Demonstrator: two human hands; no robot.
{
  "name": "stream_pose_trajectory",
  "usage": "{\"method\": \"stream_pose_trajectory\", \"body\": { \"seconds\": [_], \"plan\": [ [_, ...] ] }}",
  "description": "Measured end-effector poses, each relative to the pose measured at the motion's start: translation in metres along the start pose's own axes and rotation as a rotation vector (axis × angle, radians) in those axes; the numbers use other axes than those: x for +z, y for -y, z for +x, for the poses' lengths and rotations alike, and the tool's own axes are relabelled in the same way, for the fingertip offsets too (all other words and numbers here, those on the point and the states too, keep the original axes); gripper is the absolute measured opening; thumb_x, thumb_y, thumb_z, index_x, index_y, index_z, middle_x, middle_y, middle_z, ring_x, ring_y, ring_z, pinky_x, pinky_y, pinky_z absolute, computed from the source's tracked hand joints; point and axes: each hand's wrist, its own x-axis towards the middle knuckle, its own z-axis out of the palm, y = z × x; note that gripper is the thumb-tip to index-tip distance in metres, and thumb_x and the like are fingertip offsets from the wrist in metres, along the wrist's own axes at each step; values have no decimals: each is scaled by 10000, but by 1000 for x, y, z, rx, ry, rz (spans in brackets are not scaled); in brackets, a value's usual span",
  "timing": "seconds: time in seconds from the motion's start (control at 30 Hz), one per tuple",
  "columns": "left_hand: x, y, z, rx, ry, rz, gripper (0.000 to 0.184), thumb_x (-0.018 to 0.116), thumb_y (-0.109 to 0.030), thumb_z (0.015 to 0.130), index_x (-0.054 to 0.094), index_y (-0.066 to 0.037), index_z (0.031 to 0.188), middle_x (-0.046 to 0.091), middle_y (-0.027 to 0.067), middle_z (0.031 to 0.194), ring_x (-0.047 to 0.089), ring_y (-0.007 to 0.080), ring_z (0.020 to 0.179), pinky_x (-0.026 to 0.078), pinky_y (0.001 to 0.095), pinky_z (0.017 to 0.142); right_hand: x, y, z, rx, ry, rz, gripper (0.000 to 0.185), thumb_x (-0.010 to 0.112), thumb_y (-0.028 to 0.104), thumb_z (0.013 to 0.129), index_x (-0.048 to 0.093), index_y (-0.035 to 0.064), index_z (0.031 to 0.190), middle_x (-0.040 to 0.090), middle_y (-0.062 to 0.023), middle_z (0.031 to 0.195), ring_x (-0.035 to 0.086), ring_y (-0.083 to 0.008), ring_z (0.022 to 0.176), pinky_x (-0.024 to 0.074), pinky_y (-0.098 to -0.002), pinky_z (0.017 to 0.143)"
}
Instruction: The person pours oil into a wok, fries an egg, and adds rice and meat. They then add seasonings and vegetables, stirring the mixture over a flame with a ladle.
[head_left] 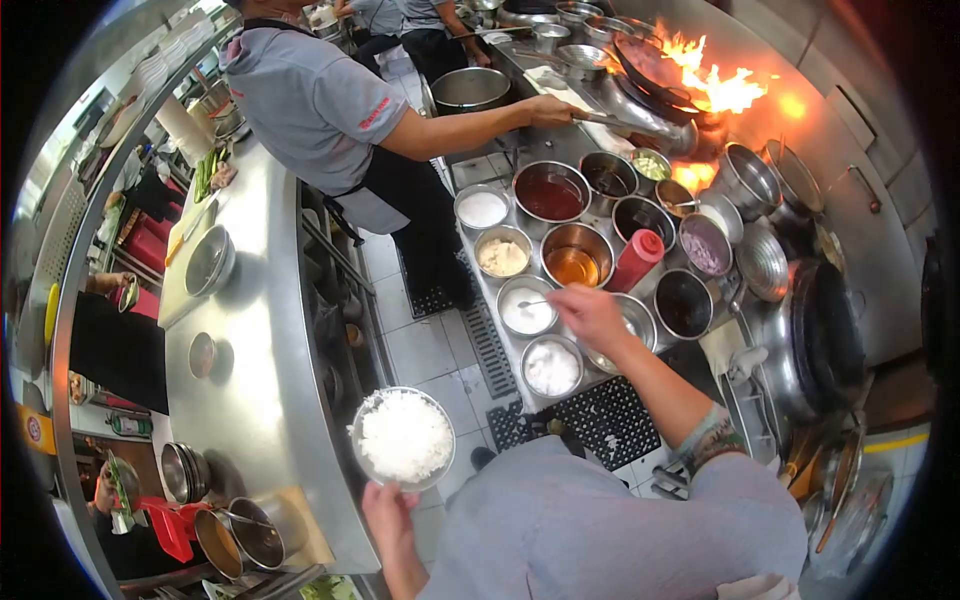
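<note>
Right hand [592, 318]: closed in a pinch on one end of a small metal spoon [536, 302]. Spoon: long axis roughly left to right, reaching left from the fingertips into a steel container [527, 334] of white granules [524, 319] – this container just left of the right hand, much nearer to it than to the left.

Left hand [390, 515]: gripping a bowl of rice [430, 479] by its near edge; how far the fingers reach beneath it, hidden. Bowl of rice: at the far side of the left hand, well to the left and near side of the spoon, apart from it.

Items adjoining: a second steel container [552, 397], holding white contents, at the near side of the first; orange-brown liquid [572, 266] in a wider pan, to the far right; red squeeze bottle [636, 260] – upper end tilted right, on the far side of the right hand.
</note>
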Motion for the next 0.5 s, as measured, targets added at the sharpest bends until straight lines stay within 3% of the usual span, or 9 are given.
{"method": "stream_pose_trajectory", "body": {
  "seconds": [0.13, 0.23, 0.5],
  "plan": [
    [4, -6, -6, 17, -45, 34, 171, 527, -36, 808, 566, -23, 974, 623, 81, 891, 585, 145, 657, 514, 267, 538, -28, 0, 1, 174, -325, 78, 111, 643, 50, 844, 670, 7, 943, 678, -100, 800, 640, -154, 658, 494, -261, 607],
    [8, -11, -4, 32, -56, 110, 179, 529, -39, 802, 564, -23, 976, 621, 76, 889, 583, 138, 670, 520, 267, 544, -12, -17, 7, 307, -433, 176, 107, 645, 91, 851, 671, 8, 913, 665, -118, 750, 635, -160, 628, 488, -269, 583],
    [27, -19, -13, 56, -96, 115, 179, 539, -43, 803, 563, -31, 980, 618, 65, 884, 578, 127, 683, 496, 247, 537, 38, -55, 90, 365, -561, 240, 135, 658, 170, 830, 663, 48, 889, 661, -98, 708, 634, -189, 610, 471, -311, 569]
  ]
}}
